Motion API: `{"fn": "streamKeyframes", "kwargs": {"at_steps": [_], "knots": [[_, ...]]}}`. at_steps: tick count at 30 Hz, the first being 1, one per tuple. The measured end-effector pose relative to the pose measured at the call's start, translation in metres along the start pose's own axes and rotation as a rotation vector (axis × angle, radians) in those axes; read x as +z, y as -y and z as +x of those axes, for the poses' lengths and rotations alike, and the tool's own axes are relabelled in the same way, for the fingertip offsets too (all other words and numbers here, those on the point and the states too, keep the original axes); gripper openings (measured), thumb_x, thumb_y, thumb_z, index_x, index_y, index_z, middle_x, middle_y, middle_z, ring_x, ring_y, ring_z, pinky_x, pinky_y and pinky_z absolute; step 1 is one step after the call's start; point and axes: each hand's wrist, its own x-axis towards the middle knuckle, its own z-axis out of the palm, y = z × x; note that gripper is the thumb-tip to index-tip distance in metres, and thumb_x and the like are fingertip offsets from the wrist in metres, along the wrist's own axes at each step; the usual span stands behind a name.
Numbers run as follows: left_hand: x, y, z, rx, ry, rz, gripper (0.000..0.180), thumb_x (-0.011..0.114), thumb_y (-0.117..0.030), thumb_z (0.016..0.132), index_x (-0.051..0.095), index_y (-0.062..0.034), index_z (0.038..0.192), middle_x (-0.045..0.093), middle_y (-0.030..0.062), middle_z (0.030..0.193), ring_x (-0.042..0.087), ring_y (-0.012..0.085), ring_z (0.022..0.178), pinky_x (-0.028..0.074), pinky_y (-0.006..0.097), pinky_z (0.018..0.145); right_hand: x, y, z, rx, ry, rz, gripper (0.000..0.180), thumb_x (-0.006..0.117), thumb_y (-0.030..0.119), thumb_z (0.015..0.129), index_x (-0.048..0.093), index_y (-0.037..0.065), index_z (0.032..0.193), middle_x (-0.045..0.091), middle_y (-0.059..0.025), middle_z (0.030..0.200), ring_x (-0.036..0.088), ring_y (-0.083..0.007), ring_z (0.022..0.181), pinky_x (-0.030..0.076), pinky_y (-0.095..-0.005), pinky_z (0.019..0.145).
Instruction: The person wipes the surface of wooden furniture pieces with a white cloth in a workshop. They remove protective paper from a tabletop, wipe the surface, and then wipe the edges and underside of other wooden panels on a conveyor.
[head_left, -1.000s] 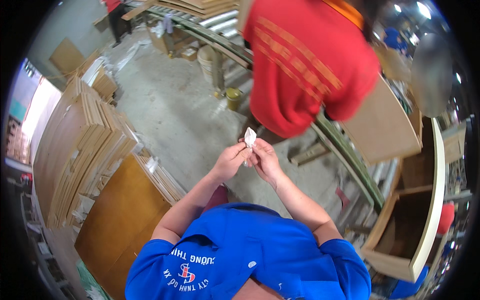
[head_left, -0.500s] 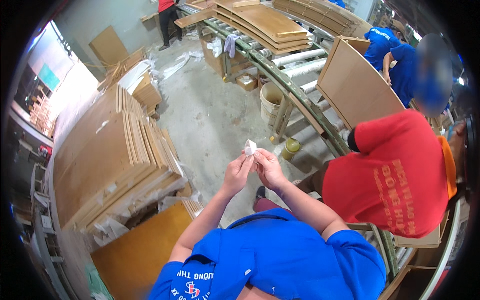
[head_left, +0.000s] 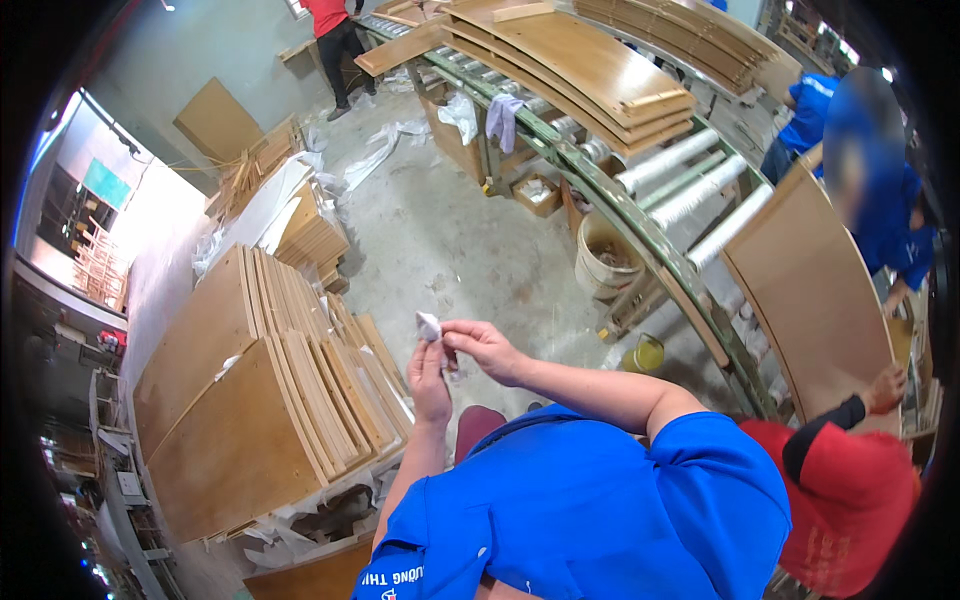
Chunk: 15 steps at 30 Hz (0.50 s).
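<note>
Both hands meet in front of my body around a small white wad, whose material, cloth or paper, I cannot make out. My left hand pinches it from below between thumb and fingers. From the right, my right hand has its thumb and fingertips closed at the wad's side. A little of the same pale stuff shows under the right fingers. The hands are in the air, apart from the stack of wooden panels to their left.
A roller conveyor with curved panels runs along the far right. A person in red has a hand on a large curved panel. Beneath the conveyor stand a white bucket and a yellowish can.
My hands, still on the white wad, have shifted left toward the panel stack, and the view has turned. The person in red has moved lower right, a hand now showing on the curved panel.
</note>
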Motion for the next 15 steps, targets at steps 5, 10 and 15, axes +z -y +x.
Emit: {"fn": "streamKeyframes", "kwargs": {"at_steps": [5, 10, 15], "knots": [[-0.043, -0.013, 0.111, -0.077, 0.113, 0.072, 0.018, 0.050, -0.018, 0.093, 0.062, -0.0036, 0.093, 0.055, 0.0004, 0.075, 0.049, 0.0078, 0.066, 0.039, 0.022, 0.060, -0.030, -0.005, 0.109, 0.013, 0.049, -0.045, 0.028, 0.049, 0.020, 0.095, 0.058, 0.000, 0.112, 0.058, 0.0012, 0.081, 0.052, -0.0062, 0.069, 0.044, -0.0233, 0.064], [-0.056, -0.011, 0.257, -0.157, 0.253, 0.028, 0.020, 0.050, -0.020, 0.094, 0.061, -0.0035, 0.090, 0.058, 0.0022, 0.077, 0.051, 0.0100, 0.069, 0.040, 0.024, 0.062, -0.075, 0.006, 0.222, -0.072, -0.059, -0.094, 0.027, 0.049, 0.021, 0.095, 0.060, 0.001, 0.109, 0.059, 0.0008, 0.084, 0.052, -0.0067, 0.070, 0.045, -0.0234, 0.063], [-0.010, -0.007, 0.368, -0.397, 0.349, 0.149, 0.029, 0.050, -0.028, 0.094, 0.062, -0.0030, 0.085, 0.056, 0.0011, 0.076, 0.049, 0.0089, 0.071, 0.039, 0.025, 0.064, -0.140, 0.039, 0.288, -0.204, -0.336, -0.077, 0.026, 0.049, 0.016, 0.094, 0.056, 0.000, 0.114, 0.063, -0.0052, 0.097, 0.057, -0.0102, 0.080, 0.047, -0.0253, 0.070]]}}
